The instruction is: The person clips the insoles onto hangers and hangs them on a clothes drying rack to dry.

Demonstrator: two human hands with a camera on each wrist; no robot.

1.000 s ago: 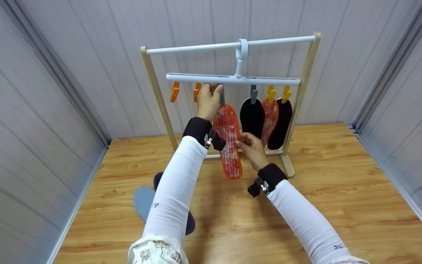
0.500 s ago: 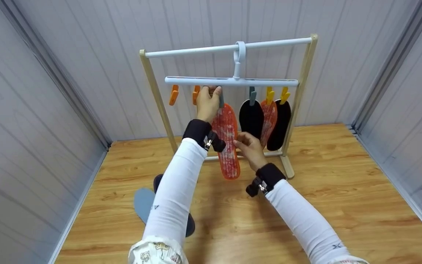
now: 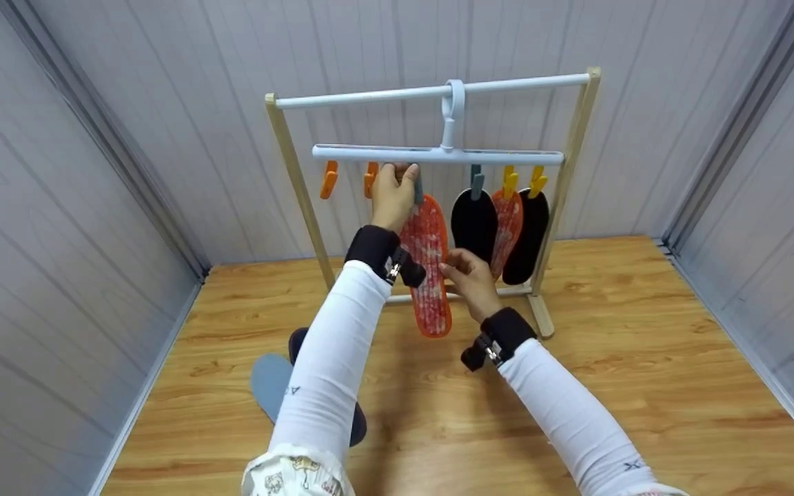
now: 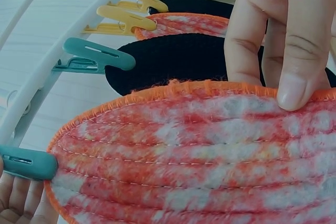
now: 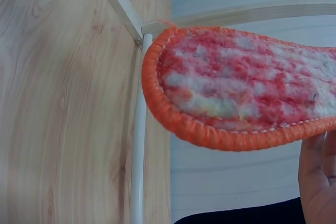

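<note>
An orange-red mottled insole (image 3: 428, 275) hangs toe-up from a teal clip (image 3: 418, 184) on the white clip hanger (image 3: 507, 156). My left hand (image 3: 391, 191) is raised to the hanger and holds that teal clip (image 4: 26, 163) at the insole's top. My right hand (image 3: 467, 275) pinches the insole's right edge about halfway down; its fingertips (image 4: 291, 90) press the fuzzy face (image 4: 199, 145). The heel (image 5: 236, 98) hangs free above the floor in the right wrist view, with the right hand (image 5: 317, 182) beside it.
The hanger hooks over a white rail on a wooden-legged rack (image 3: 293, 172). A black insole (image 3: 474, 220), another orange-red one (image 3: 509, 217) and a second black one (image 3: 531, 234) hang to the right. Two orange clips (image 3: 329, 179) are bare. Grey-blue (image 3: 269, 382) and dark (image 3: 297, 341) insoles lie on the wooden floor.
</note>
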